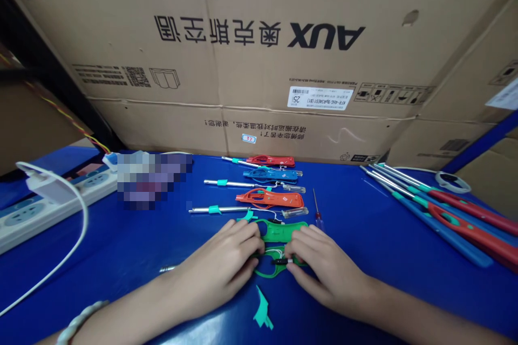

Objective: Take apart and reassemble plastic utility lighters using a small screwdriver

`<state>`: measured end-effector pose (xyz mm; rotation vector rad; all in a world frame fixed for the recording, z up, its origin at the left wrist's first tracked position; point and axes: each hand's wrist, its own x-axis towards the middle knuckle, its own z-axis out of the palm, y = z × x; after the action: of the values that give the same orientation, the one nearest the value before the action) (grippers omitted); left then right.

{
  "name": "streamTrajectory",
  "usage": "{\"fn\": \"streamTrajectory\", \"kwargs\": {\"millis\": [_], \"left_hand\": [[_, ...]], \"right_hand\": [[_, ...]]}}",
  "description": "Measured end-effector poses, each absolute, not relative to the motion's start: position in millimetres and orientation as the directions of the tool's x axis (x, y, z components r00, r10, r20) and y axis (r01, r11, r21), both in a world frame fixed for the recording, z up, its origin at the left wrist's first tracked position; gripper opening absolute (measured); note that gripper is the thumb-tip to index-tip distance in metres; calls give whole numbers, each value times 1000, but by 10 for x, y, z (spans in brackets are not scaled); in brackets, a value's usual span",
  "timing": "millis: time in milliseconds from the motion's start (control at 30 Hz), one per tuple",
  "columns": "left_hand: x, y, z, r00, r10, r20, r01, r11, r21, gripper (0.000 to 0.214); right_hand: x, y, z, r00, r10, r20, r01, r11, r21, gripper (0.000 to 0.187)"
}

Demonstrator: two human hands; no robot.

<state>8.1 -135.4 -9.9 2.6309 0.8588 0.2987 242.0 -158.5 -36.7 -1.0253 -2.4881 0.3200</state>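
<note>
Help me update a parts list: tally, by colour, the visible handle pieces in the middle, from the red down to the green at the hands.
Red handle piece: 1
Blue handle piece: 1
Orange handle piece: 1
Green handle pieces: 2
Total: 5

The nearest casing halves point(280, 233) are green, the tabletop point(133, 245) blue.
</note>
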Motion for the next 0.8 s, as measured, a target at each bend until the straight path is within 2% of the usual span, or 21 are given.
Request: {"fn": "streamTrajectory", "kwargs": {"millis": [167,267,433,600,800], "left_hand": [[33,-1338,80,853,512,98,425,-792,438,18],[34,-1356,143,910,410,56,337,-814,473,20],[88,-1412,119,964,267,-7,249,-887,390,23],[119,-1384,79,957,282,74,246,-917,313,8],[120,-1211,43,873,460,163,409,-871,270,13]], "right_hand": [[2417,-1586,-374,-614,727,306,603,683,-412,9],[2416,-1584,-382,-603,740,297,605,667,-435,10],[2419,-1572,-397,-605,741,290,594,663,-455,10],[2427,-1574,-390,-606,739,295,597,667,-446,10],[2434,-1578,-389,-612,740,280,591,663,-460,8]]}}
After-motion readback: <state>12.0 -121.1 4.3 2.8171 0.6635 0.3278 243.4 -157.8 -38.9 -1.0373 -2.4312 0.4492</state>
